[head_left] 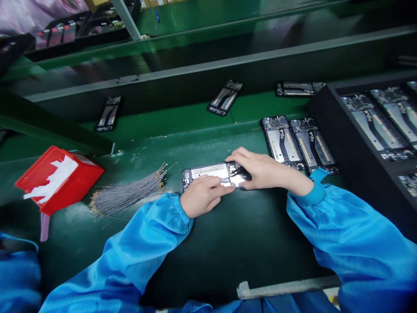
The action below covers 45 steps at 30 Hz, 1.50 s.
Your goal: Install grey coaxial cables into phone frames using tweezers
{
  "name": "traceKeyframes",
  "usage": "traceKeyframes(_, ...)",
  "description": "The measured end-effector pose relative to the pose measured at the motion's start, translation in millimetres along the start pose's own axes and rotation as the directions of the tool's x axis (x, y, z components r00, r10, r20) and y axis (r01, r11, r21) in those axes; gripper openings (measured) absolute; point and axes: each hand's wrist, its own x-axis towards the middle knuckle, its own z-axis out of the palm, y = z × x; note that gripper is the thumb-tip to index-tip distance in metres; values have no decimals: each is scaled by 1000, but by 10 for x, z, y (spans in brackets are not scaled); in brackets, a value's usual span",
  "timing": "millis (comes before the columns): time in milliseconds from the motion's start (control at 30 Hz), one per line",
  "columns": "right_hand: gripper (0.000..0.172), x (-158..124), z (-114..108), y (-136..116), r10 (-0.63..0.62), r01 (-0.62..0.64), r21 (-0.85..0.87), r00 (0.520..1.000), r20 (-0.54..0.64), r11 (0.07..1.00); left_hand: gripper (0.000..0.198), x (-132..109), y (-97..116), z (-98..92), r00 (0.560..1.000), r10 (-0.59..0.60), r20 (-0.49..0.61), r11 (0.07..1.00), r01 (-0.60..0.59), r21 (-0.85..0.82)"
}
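Note:
An opened phone (213,169) lies lengthwise on the green bench, its silver inner plate and circuit parts showing. My right hand (256,169) grips its right end, thumb at the near edge and fingers at the far edge. Over the near side of the same phone is my left hand (205,195), its fingers closed on that edge and the index finger stretched toward the right end. Part of the phone is hidden under both hands. A bundle of thin grey cables (130,193) lies left of my left hand.
A red box (65,178) with torn white paper stands at left. Two opened phones (282,141) lie beside a black tray (339,126) holding several more. Other phones, one far left (109,114) and one mid-bench (224,98), lie along the back. A green post (55,121) rises at left.

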Motion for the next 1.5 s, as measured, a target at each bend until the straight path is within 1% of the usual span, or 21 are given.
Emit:
traceKeyframes(167,57,21,-12,1,-23,23,-31,999,31,999,34,0,4,-5,1000,0,10,1000,0,6)
traceKeyframes(400,57,24,-16,17,-33,34,-25,999,40,999,34,-1,5,-15,1000,8,3,1000,-8,15)
traceKeyframes(633,55,19,-14,-39,13,-11,-42,999,40,999,34,4,13,-26,1000,11,28,999,-12,33)
traceKeyframes(800,55,6,-15,-33,4,-3,-6,999,32,1000,34,-1,12,-21,999,11,34,999,-13,39)
traceKeyframes(967,52,-2,-11,-28,2,-2,2,1000,7,1000,34,-2,19,-22,1000,7,18,999,-8,37)
traceKeyframes(1033,52,-2,-13,-35,2,-2,1,1000,6,1000,34,0,24,-24,1000,-6,5,1000,6,13)
traceKeyframes(1200,51,8,-20,-56,8,-8,2,1000,2,1000,29,17,31,-33,996,-90,-16,991,88,-103)
traceKeyframes(1367,51,29,-17,-71,37,-36,-20,999,12,999,29,24,21,-46,994,-111,-13,975,107,-194)
traceKeyframes(1500,48,41,-9,-76,40,-40,-38,999,9,999,30,18,16,-43,995,-102,-17,970,96,-222)
